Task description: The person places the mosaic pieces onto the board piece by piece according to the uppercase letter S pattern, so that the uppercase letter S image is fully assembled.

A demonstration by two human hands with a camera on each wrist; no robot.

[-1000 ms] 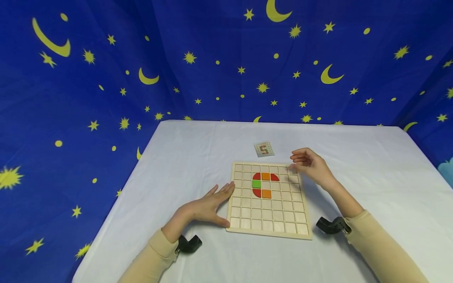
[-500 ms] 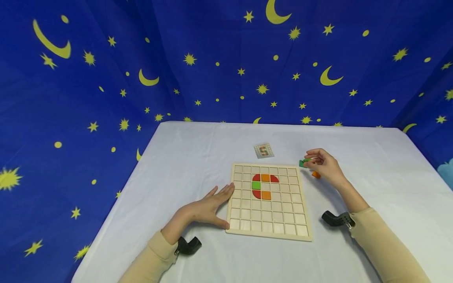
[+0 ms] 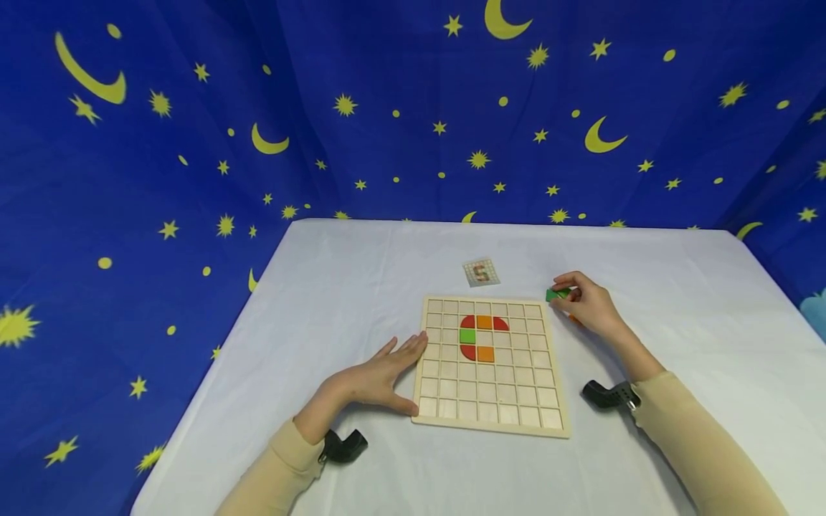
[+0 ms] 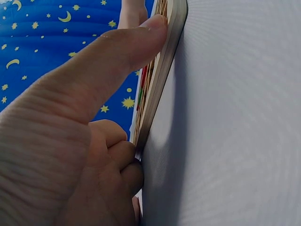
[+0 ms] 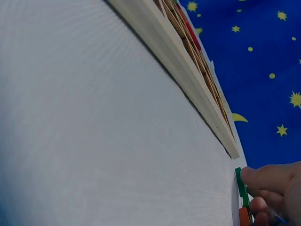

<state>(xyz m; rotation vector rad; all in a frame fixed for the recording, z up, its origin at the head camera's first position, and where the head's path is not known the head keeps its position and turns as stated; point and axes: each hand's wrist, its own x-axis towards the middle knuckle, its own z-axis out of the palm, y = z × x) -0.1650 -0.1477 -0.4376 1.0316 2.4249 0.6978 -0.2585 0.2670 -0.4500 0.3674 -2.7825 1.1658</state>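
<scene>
A square wooden grid board (image 3: 523,375) lies on the table with several coloured tiles set in its cells: red rounded corners (image 3: 467,352), orange squares (image 3: 485,355) and a light green square (image 3: 467,335). My left hand (image 3: 377,376) rests along the board's left edge, thumb and fingers spread; in the left wrist view the thumb (image 4: 141,42) lies over the rim. Beyond the top right corner, my right hand (image 3: 592,308) pinches at green tiles (image 3: 553,294), its thumb against a green tile (image 5: 241,182) in the right wrist view. Its fingers partly hide them.
A small pattern card (image 3: 481,272) showing an S-like shape lies behind the board. An orange tile (image 5: 244,216) sits beside the green ones, mostly under the right hand. White cloth (image 3: 361,279) covers the table; a blue star-patterned curtain (image 3: 400,143) hangs behind and at the sides.
My right hand has moved from over the board's top right corner rightward to the green tiles, uncovering them, then slightly back left around them. The left hand and board stay put.
</scene>
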